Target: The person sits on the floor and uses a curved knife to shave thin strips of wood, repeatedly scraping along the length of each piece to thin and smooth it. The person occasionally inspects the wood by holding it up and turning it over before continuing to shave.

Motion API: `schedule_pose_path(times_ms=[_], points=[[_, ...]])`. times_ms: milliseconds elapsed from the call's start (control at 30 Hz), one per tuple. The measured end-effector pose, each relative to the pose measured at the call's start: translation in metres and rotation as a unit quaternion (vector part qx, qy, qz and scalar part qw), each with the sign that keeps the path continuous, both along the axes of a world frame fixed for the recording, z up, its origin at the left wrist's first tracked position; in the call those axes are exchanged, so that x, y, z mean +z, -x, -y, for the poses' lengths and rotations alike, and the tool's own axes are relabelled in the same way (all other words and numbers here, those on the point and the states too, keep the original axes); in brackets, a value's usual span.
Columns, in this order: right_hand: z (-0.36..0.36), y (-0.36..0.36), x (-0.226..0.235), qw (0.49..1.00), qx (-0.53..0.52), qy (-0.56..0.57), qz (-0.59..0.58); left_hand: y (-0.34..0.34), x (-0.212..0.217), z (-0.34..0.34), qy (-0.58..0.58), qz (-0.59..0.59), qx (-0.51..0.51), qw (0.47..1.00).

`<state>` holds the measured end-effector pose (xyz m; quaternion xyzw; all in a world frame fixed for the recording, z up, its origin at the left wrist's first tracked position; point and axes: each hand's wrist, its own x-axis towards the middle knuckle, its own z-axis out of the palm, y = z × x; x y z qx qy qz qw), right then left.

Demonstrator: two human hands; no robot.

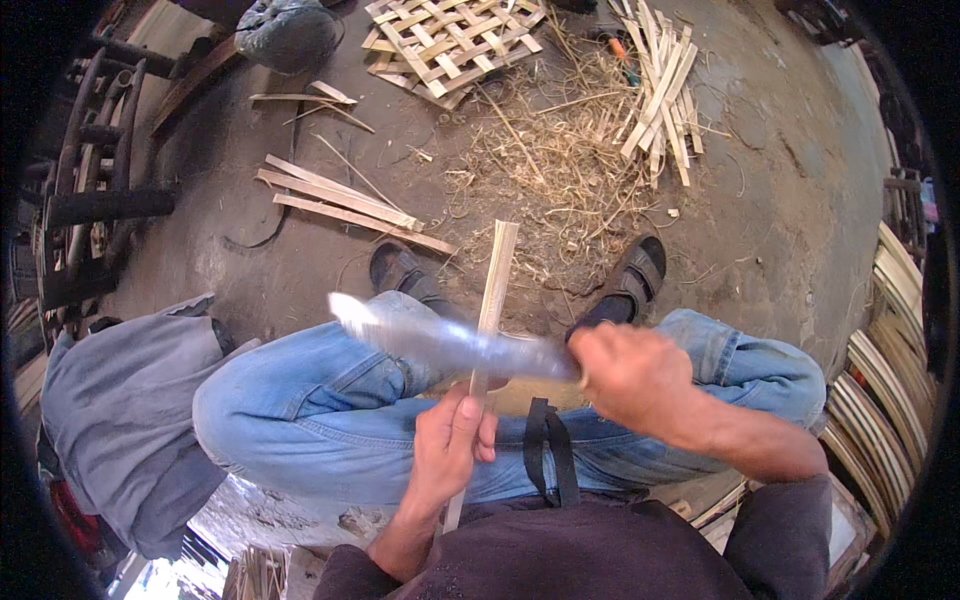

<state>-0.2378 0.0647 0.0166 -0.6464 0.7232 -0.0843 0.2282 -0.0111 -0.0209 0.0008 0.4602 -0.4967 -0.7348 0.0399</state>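
Observation:
A pale bamboo strip (498,268) stands nearly upright in front of me, its far end above my lap. My left hand (455,440) is closed round its lower part, with the thumb lying along it. In my right hand (640,385) is the handle of a large knife, mostly hidden by the fingers. Its broad, shiny blade (440,340) points left and crosses the strip a little above my left hand. Motion smears the blade and the right hand, so I cannot tell whether the edge bites into the strip.
Several split strips (350,205) lie on the floor ahead to the left. A woven lattice panel (455,45), a pile of thin shavings (560,165) and a bundle of strips (665,90) lie farther off. Grey cloth (135,410) is at my left; bundled slats (875,390) stand at my right.

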Motion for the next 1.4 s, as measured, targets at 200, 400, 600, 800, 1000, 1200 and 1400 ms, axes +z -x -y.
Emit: schedule_pose_path(times_ms=[200, 400, 600, 800, 1000, 1200, 1400], points=[[0.004, 0.030, -0.012, 0.993, -0.115, 0.022, -0.036, 0.000, 0.007, 0.002, 0.009, 0.007, -0.012, 1.000], [0.006, 0.047, -0.017, 0.994, -0.096, 0.026, -0.047, 0.004, 0.005, 0.000, 0.015, -0.004, -0.015, 1.000], [0.007, 0.037, -0.016, 0.998, -0.049, 0.038, -0.021, 0.002, 0.003, 0.001, 0.009, -0.002, -0.008, 1.000], [-0.004, 0.016, -0.029, 0.997, 0.005, 0.072, -0.017, 0.005, 0.008, 0.002, -0.032, 0.011, 0.000, 0.999], [0.007, 0.019, -0.039, 0.992, -0.064, 0.107, -0.031, 0.000, 0.006, 0.002, -0.046, -0.008, 0.009, 0.999], [0.015, 0.037, -0.037, 0.986, -0.145, 0.080, -0.010, -0.008, 0.007, 0.001, -0.082, -0.043, 0.001, 0.996], [0.012, 0.033, -0.034, 0.994, -0.075, 0.082, -0.007, 0.001, 0.005, -0.001, -0.014, -0.065, 0.042, 0.997]])
